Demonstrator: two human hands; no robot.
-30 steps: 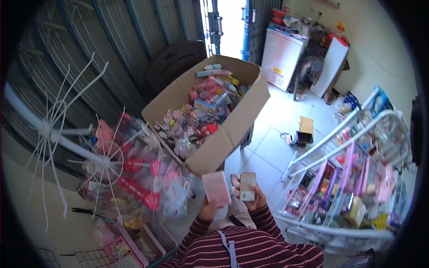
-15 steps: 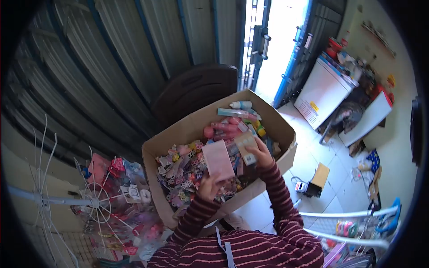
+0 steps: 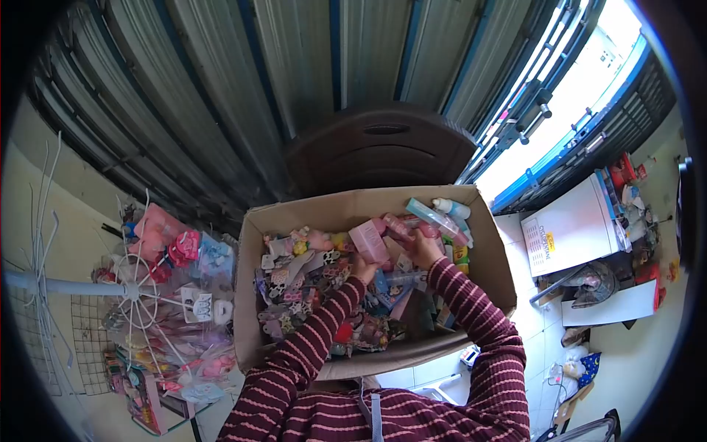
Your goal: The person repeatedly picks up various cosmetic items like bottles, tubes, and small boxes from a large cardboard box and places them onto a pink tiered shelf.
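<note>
A large cardboard box (image 3: 254, 295) full of small goods stands in front of me. My left hand (image 3: 363, 270) is closed on the lower end of a pink box (image 3: 370, 242), held tilted over the pile. My right hand (image 3: 426, 252) reaches in among pink bottles (image 3: 398, 227), its fingers curled around one; the fingertips are partly hidden. Just right of there lie a long pale-blue pack (image 3: 429, 214) and a white bottle (image 3: 451, 208). Small packets with hair accessories (image 3: 302, 272) fill the left half. Blue packs (image 3: 390, 289) lie below my hands.
Behind the box stands a dark brown plastic chair (image 3: 383, 151) against a metal shutter (image 3: 309, 74). To the left is a white rotating rack (image 3: 131, 291) hung with bagged goods. A white freezer (image 3: 571, 228) and an open barred door (image 3: 541, 110) are at the right.
The view has turned right. The light-brown box has left my right hand, which is now at the pink bottles. My left hand has tilted the pink box and moved it deeper into the carton.
</note>
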